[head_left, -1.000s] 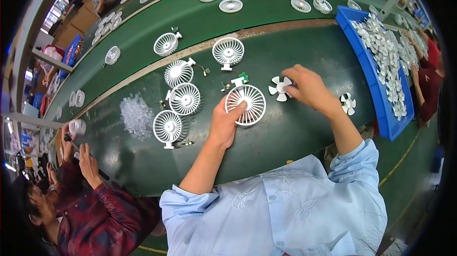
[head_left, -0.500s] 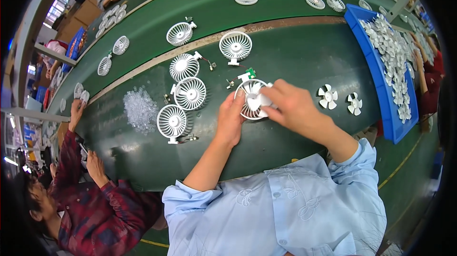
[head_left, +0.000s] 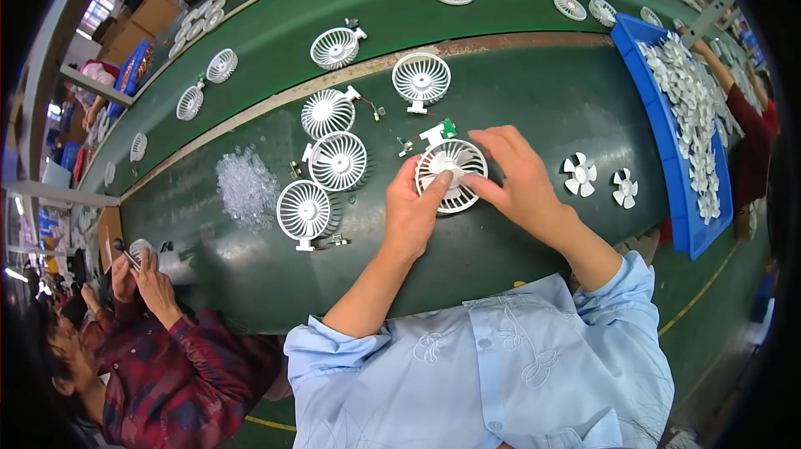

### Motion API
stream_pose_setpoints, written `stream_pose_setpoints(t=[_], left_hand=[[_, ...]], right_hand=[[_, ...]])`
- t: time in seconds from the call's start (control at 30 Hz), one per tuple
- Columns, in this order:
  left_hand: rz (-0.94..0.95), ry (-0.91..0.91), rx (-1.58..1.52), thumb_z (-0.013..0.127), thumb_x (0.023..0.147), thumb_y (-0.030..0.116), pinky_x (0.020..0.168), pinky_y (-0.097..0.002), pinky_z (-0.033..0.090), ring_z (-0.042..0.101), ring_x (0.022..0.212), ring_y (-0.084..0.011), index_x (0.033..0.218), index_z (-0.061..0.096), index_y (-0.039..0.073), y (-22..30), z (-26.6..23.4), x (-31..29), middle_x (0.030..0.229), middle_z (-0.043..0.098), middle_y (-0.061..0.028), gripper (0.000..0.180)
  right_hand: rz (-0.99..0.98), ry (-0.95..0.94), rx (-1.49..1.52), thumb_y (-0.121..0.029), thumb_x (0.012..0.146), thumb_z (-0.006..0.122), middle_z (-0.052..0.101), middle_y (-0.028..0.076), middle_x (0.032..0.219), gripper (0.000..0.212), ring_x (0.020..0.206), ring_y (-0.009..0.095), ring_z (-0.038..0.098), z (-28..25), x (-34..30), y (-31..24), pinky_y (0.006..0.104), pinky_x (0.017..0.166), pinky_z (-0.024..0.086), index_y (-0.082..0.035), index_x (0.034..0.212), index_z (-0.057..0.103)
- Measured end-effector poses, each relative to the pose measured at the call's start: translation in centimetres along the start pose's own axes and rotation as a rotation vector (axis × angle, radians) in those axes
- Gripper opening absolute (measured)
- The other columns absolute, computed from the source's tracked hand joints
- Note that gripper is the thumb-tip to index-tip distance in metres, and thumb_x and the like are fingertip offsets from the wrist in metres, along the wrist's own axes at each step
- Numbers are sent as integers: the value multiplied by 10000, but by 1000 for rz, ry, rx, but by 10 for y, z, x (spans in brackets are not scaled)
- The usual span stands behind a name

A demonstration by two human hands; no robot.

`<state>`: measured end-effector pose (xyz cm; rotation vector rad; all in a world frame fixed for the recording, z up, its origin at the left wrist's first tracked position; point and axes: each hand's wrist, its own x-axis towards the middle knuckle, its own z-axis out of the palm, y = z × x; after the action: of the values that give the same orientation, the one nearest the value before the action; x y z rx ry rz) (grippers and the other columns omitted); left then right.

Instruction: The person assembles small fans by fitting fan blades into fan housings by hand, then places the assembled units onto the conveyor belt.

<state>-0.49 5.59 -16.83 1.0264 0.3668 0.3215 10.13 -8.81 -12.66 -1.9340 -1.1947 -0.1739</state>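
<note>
A round white fan housing [head_left: 464, 152] with slatted sides sits in front of me, a white fan blade [head_left: 442, 162] inside it. My left hand [head_left: 409, 214] grips the housing's left side, its thumb pressed over the middle of the blade. Thumb and fingers apart, my right hand [head_left: 529, 190] is open beside the housing's right rim; whether the thumb touches the rim I cannot tell. At the housing's far side is a white neck with a small green circuit board [head_left: 450, 128] and wires. Two loose fan blades, one nearer [head_left: 579, 174] and one farther [head_left: 624, 188], lie to the right.
Several fan housings [head_left: 337, 161] lie left and beyond, beside a pile of small clear plastic pieces [head_left: 247, 188]. A blue tray [head_left: 674, 199] full of white blades stands at right. Beyond runs a green belt [head_left: 275, 73] with white parts. A co-worker in a plaid shirt [head_left: 179, 382] works at left.
My right hand has let go of the fan blade and opened, drawing back to the right. The blade now sits down in the housing under my left thumb. The co-worker's hands have come together.
</note>
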Motion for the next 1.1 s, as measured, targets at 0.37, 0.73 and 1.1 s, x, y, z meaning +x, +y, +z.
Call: stream_pose_setpoints(t=[0.37, 0.73, 1.1], left_hand=[[60, -1, 37, 647, 925, 104, 820, -255, 499, 602, 936, -96, 1197, 547, -38, -8, -2, 3, 1052, 650, -60, 322], [129, -46, 165, 662, 924, 139, 797, -251, 496, 595, 933, -94, 1209, 530, -41, -15, 2, 0, 1052, 641, -59, 362], [109, -2, 74, 622, 938, 84, 802, -255, 496, 593, 936, -102, 1221, 524, -45, -10, -1, 1, 1070, 636, -74, 325]], right_hand=[[-50, -6, -135, -118, 680, 801, 613, 109, 987, 552, 820, 259, 622, 4, -14, -10, 339, 652, 525, -22, 1174, 573], [-78, -138, -175, -83, 704, 744, 580, 75, 902, 364, 778, 257, 618, 11, -6, -9, 357, 586, 509, -69, 1042, 610], [-105, -86, -166, -57, 716, 744, 586, 92, 931, 385, 813, 270, 623, 20, -5, -15, 363, 616, 522, -50, 1082, 623]])
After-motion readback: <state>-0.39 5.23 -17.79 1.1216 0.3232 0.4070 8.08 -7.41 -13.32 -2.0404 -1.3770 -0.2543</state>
